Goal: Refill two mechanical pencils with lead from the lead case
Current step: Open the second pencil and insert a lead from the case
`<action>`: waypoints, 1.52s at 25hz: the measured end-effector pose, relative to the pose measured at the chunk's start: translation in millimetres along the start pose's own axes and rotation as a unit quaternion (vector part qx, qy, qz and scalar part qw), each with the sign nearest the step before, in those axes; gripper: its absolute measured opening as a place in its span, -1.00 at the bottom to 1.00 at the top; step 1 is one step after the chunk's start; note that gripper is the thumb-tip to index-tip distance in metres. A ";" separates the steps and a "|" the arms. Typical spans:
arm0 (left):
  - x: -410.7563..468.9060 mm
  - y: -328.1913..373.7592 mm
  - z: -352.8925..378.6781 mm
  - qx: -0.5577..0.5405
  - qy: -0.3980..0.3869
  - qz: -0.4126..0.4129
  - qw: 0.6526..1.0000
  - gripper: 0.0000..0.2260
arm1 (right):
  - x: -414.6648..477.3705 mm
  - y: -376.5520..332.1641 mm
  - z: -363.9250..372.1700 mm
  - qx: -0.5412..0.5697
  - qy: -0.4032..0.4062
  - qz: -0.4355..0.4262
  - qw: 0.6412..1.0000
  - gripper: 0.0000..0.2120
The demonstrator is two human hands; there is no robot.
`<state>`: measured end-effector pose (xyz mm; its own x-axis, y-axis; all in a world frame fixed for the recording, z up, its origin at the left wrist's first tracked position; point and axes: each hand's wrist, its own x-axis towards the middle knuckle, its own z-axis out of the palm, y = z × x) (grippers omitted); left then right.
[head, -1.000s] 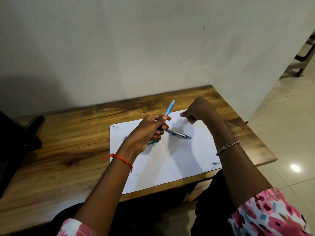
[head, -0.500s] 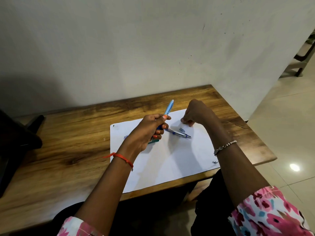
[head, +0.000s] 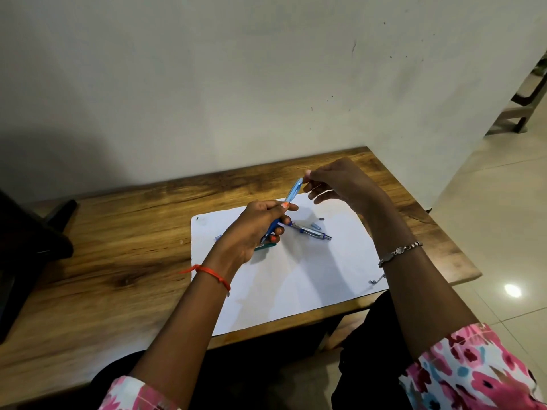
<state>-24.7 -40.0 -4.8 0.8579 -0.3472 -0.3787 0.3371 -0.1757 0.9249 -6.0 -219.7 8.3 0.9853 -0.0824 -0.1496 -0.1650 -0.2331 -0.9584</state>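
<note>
Above a white paper sheet (head: 296, 285), a light-blue plastic mechanical pencil (head: 291, 193) is gripped, tilted up, by the curled left hand (head: 254, 229); a silver-and-blue pencil (head: 310, 231) is laid flat just right. The fingertips of the right hand (head: 340, 182) are pinched at the tilted pencil's top, possibly on lead

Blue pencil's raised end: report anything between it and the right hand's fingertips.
Nothing visible. The right hand hovers with fingertips beside the raised end of the blue pencil, which the left hand holds; the second pencil lies below on the paper.
</note>
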 end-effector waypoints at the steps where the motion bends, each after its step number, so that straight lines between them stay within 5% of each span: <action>1: 0.3 -0.2 -0.7 0.004 -0.002 0.000 1.000 -0.80 | 0.3 0.0 -0.5 0.020 -0.014 0.000 1.000 -0.77; 10: 4.0 -0.1 -4.0 -0.007 0.015 0.006 1.000 -0.85 | 0.0 -0.9 -2.2 0.074 -0.037 -0.005 0.997 -0.92; 17: 16.6 -3.2 -31.5 0.043 0.219 0.135 0.965 -0.79 | -2.5 2.2 -15.4 0.140 0.014 0.048 0.989 -0.85; 21: 25.5 -9.5 -25.5 0.133 0.271 0.193 0.934 -0.84 | -3.9 1.2 -14.0 -0.077 -0.023 0.011 0.997 -0.78; 25: 31.7 -14.6 -19.4 0.198 0.267 0.204 0.921 -0.81 | -0.8 2.2 -8.6 -0.298 -0.011 -0.016 0.954 -0.74; 38: 22.3 -2.4 -41.1 0.078 0.291 0.121 0.946 -0.80 | 4.2 12.2 -14.2 -0.349 -0.006 0.106 0.931 -0.54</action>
<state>9.6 -9.5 -14.1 0.9861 0.1630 -0.0327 0.0818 -0.3047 0.9489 -4.5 -236.6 -0.6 0.9271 -0.1888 -0.3238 -0.3402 -0.7864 -0.5156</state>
